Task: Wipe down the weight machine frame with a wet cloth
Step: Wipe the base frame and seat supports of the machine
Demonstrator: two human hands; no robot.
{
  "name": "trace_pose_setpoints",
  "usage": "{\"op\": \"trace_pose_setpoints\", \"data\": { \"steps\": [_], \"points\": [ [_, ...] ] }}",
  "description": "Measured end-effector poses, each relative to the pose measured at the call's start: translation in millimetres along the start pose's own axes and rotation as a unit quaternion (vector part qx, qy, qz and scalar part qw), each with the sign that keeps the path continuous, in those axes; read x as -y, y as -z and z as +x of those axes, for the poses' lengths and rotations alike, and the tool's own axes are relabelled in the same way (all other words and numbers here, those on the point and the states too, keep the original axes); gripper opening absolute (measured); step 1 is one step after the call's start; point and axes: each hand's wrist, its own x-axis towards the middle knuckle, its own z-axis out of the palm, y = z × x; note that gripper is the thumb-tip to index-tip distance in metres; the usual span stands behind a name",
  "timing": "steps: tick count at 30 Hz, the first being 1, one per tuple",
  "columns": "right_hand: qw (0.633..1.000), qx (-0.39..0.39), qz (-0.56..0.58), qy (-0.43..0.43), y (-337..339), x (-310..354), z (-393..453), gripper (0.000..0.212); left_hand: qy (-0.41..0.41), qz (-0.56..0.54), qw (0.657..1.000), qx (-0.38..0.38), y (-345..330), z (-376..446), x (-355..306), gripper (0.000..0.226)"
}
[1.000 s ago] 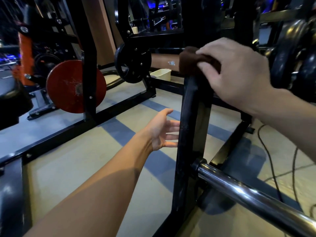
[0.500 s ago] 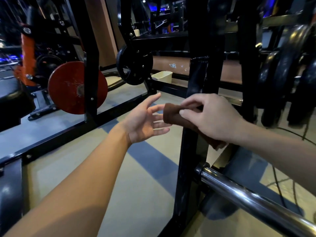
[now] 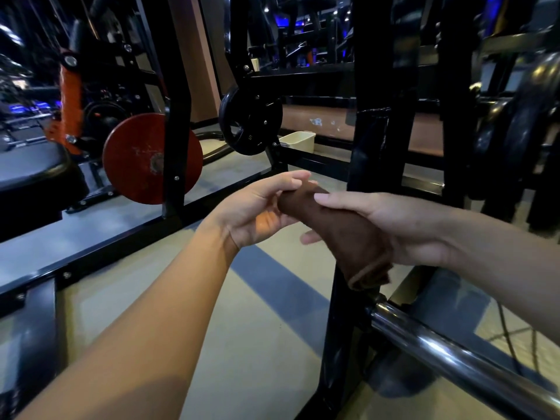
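Cloth (image 3: 339, 234), brown, folded, held between both hands in front of black frame upright (image 3: 375, 153). Right hand (image 3: 403, 228) wraps fingers round cloth's middle, loose end hanging below palm. Left hand (image 3: 260, 210) pinches cloth's far-left tip with curled fingers and thumb. Chrome bar (image 3: 454, 359) juts from upright at near right. Red plate (image 3: 151, 159) and black plate (image 3: 250, 121) hang at far left.

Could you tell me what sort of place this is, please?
Most likely a gym: a round red weight plate and a smaller black weight plate hang on black steel machine frames, and a chrome barbell bar crosses the lower right.
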Motion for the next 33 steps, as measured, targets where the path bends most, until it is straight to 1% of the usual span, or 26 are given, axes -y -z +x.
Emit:
{"op": "trace_pose_setpoints", "data": {
  "steps": [2,3,5,7,8,9,10,11,12,13,14,15,16,17,18,20,22,25,26,27,28,30,31,33],
  "points": [
    [0.997,0.046,0.050,-0.020,-1,-2,-1,0.044,-0.012,-0.028,1.000,0.003,-3,0,3,0.035],
    [0.996,0.051,0.069,-0.016,-1,-4,0,0.043,-0.018,-0.044,0.999,-0.002,-4,1,4,0.035],
    [0.996,0.032,0.080,0.003,0,-6,2,0.038,-0.027,-0.063,0.998,-0.012,-5,3,5,0.037],
    [0.999,-0.026,0.028,0.037,-1,-6,1,0.030,-0.033,-0.071,0.997,-0.015,-6,7,6,0.041],
    [0.995,-0.066,-0.034,0.061,-1,-4,-1,0.030,-0.036,-0.080,0.996,-0.015,-7,9,6,0.042],
    [0.981,-0.115,-0.127,0.093,0,-3,-4,0.031,-0.035,-0.091,0.995,-0.022,-7,13,8,0.043],
    [0.946,-0.172,-0.239,0.136,5,-1,-7,0.034,-0.026,-0.095,0.994,-0.038,-9,17,11,0.043],
    [0.888,-0.233,-0.350,0.189,11,0,-8,0.038,-0.010,-0.081,0.995,-0.065,-11,22,15,0.041],
    [0.814,-0.290,-0.440,0.244,19,1,-10,0.043,0.013,-0.040,0.994,-0.098,-14,28,21,0.039],
    [0.741,-0.340,-0.500,0.293,27,3,-11,0.047,0.038,0.015,0.991,-0.130,-17,33,28,0.038],
    [0.677,-0.380,-0.538,0.328,33,5,-12,0.052,0.058,0.071,0.984,-0.152,-20,37,37,0.037],
    [0.622,-0.410,-0.569,0.347,41,5,-13,0.055,0.077,0.105,0.979,-0.157,-24,41,46,0.038],
    [0.579,-0.430,-0.596,0.353,47,5,-11,0.058,0.093,0.119,0.977,-0.153,-28,44,54,0.040],
    [0.550,-0.438,-0.618,0.352,53,2,-8,0.059,0.108,0.115,0.977,-0.143,-32,47,60,0.043],
    [0.535,-0.437,-0.635,0.347,56,-3,-5,0.061,0.120,0.104,0.979,-0.130,-36,50,64,0.046],
    [0.526,-0.422,-0.661,0.328,54,-19,5,0.059,0.135,0.083,0.983,-0.097,-41,53,69,0.051],
    [0.521,-0.384,-0.692,0.321,43,-43,13,0.053,0.133,0.075,0.985,-0.078,-41,52,73,0.055],
    [0.536,-0.287,-0.729,0.316,34,-74,19,0.048,0.120,0.037,0.990,-0.062,-34,49,78,0.040],
    [0.534,-0.276,-0.729,0.327,37,-74,17,0.049,0.124,0.018,0.990,-0.062,-31,48,78,0.040],
    [0.530,-0.284,-0.722,0.341,44,-67,16,0.051,0.133,0.000,0.989,-0.065,-29,48,78,0.044],
    [0.527,-0.308,-0.708,0.355,51,-55,15,0.052,0.145,-0.009,0.987,-0.069,-27,50,78,0.053],
    [0.527,-0.379,-0.663,0.371,61,-19,13,0.054,0.160,-0.016,0.984,-0.076,-26,51,78,0.066],
    [0.531,-0.411,-0.642,0.370,65,-2,11,0.054,0.162,-0.014,0.983,-0.080,-28,52,78,0.067],
    [0.535,-0.450,-0.617,0.360,66,19,12,0.051,0.164,-0.014,0.983,-0.082,-28,52,79,0.067]
  ]
}}
